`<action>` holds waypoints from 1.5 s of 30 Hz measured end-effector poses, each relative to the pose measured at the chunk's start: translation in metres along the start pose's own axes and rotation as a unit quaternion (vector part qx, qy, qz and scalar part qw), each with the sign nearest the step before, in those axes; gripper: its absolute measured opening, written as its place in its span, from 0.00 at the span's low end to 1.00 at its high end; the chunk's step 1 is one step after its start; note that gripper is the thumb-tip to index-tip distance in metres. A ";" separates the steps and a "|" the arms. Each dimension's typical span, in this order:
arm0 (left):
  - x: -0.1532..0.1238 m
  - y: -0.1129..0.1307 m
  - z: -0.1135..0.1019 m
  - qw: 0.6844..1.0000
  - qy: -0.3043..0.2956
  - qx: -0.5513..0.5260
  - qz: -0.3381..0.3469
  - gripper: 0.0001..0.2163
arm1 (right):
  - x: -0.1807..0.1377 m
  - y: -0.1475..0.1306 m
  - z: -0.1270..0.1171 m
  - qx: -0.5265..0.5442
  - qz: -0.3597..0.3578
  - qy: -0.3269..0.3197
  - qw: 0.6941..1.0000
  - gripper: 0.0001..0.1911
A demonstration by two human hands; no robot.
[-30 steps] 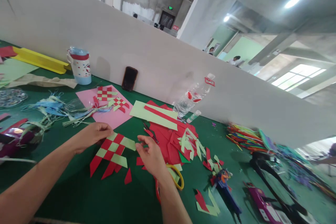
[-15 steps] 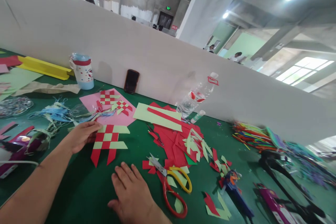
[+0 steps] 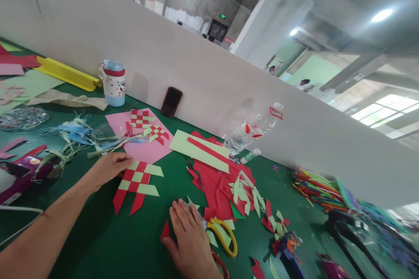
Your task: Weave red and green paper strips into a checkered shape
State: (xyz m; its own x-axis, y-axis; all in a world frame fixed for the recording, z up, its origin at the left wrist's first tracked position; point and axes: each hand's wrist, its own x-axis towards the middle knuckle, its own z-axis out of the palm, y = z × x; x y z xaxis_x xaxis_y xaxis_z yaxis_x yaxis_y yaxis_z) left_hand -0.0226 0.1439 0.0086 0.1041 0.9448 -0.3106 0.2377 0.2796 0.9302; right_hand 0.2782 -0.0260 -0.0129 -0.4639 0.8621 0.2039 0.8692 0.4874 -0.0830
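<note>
A woven piece of red and pale green paper strips (image 3: 135, 184) lies on the green table (image 3: 98, 244). My left hand (image 3: 109, 168) rests on its upper left corner, fingers curled and pressing it down. My right hand (image 3: 190, 237) lies flat and spread on the table, fingers over the blades of the scissors (image 3: 219, 237) with one yellow and one red handle. A small red paper triangle (image 3: 165, 231) sits just left of that hand.
A heap of red and green paper scraps (image 3: 229, 183) lies right of the weave. A pink sheet (image 3: 144, 150) bears two smaller weaves. A mug (image 3: 113, 83), phone (image 3: 171, 101) and tipped bottle (image 3: 252, 133) stand along the white partition. Coloured sticks (image 3: 317, 187) lie at right.
My right hand moved from the weave's right edge down to the table, then slid right onto the scissors. The left hand stayed on the weave, which turned slightly. The view shifted.
</note>
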 end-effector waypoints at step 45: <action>-0.090 0.016 0.008 0.930 0.011 0.354 0.099 0.19 | 0.054 0.031 -0.053 0.042 -0.165 0.127 0.977 0.19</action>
State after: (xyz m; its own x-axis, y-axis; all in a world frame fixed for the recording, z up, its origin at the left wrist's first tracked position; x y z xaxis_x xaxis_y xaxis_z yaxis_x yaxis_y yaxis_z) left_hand -0.0207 0.0616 0.0503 0.1957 0.9712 -0.1363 0.7929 -0.0749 0.6047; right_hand 0.2894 0.0283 0.0470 -0.6504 0.5982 0.4682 0.6569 0.7524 -0.0489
